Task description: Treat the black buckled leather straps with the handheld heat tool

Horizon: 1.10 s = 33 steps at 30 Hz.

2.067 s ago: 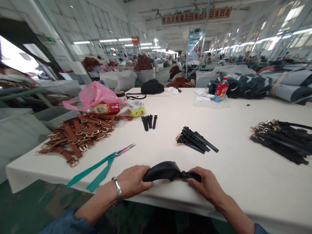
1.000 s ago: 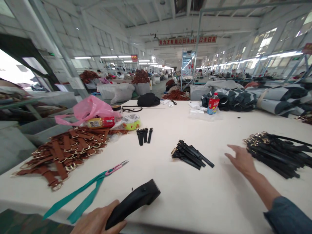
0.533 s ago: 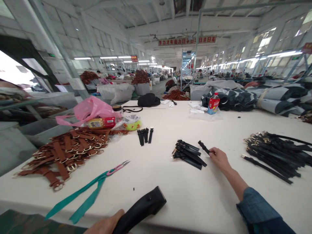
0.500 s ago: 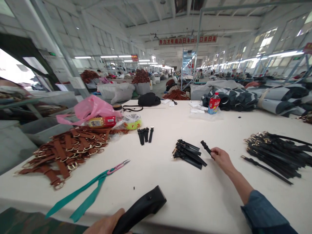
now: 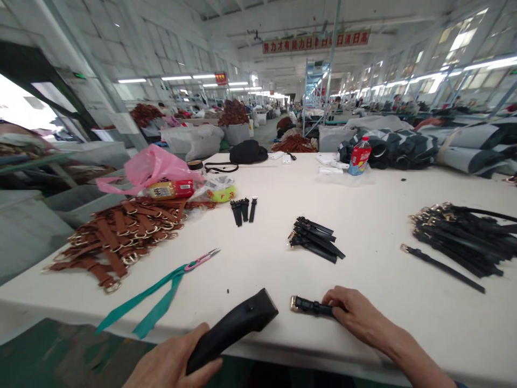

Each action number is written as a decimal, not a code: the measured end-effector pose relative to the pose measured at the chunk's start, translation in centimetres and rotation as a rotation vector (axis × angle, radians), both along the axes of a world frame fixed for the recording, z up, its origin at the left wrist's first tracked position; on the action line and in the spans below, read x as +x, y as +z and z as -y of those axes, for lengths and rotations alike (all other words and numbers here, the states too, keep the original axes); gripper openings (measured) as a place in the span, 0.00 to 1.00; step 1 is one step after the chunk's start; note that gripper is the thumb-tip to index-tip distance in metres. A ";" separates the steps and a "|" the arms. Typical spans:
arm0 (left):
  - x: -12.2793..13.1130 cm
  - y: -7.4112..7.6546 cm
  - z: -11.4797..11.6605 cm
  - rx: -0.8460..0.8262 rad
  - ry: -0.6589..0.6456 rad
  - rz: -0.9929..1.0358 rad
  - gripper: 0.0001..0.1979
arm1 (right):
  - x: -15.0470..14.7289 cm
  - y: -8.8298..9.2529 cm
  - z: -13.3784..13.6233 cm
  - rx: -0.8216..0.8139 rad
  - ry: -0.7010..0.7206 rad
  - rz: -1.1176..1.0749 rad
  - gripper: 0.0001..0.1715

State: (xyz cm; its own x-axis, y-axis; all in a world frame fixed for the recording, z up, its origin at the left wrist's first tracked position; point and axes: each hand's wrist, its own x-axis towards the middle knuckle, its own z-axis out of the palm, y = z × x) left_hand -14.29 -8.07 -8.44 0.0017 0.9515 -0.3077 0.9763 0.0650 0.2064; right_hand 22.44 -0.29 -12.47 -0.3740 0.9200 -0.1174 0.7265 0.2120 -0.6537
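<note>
Left hand: your left hand (image 5: 172,358) wraps the grip of the black tool (image 5: 238,321), thumb on the near side, other fingers mostly hidden; closed round it.
Left pose: comes in from the bottom edge, back of hand up, knuckles toward the tool; wrist and forearm out of frame.
Black tool: in your hand over the front of the desk (image 5: 258,269), tilted, blunt wide end up and to the right.
Right hand: your right hand (image 5: 351,312) pinches the short black strap (image 5: 315,307) between thumb and fingers, fingers curled, back of hand up.
Right pose: bare forearm slants up and left from the lower right corner, wrist fairly straight, hand low near the front edge.
Short black strap: roughly level, gold buckle (image 5: 294,303) pointing left at the tool's blunt end, near but apart; cannot tell if it touches the desk.
Beyond your hands: bundle of black straps (image 5: 317,240) mid-desk; small row of black straps (image 5: 243,210) farther back.
Right side: single loose strap (image 5: 444,268) just beside the big black strap heap (image 5: 464,240).
Left side: pink snips (image 5: 202,260) with green ribbon (image 5: 155,304); brown strap pile (image 5: 121,234) behind.
</note>
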 end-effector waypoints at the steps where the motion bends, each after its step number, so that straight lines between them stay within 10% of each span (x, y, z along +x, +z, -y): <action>1: 0.1 0.2 0.0 -0.006 -0.018 -0.003 0.25 | 0.2 -0.2 0.1 0.063 -0.009 0.087 0.18; 20: 10.6 6.4 -5.3 -0.046 -0.462 -0.266 0.18 | -1.2 -1.9 0.4 0.194 -0.005 -0.300 0.15; 33: 13.0 7.7 -7.6 -0.110 -0.528 -0.358 0.16 | 0.0 -2.0 0.5 0.168 0.004 -0.158 0.16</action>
State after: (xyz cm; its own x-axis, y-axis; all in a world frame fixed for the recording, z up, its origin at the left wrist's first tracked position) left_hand -1.27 -0.45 -0.70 0.3398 0.8135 -0.4719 0.8898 -0.4406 -0.1188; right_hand 22.44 -0.77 -14.51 -0.3792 0.9202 0.0975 0.6170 0.3300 -0.7144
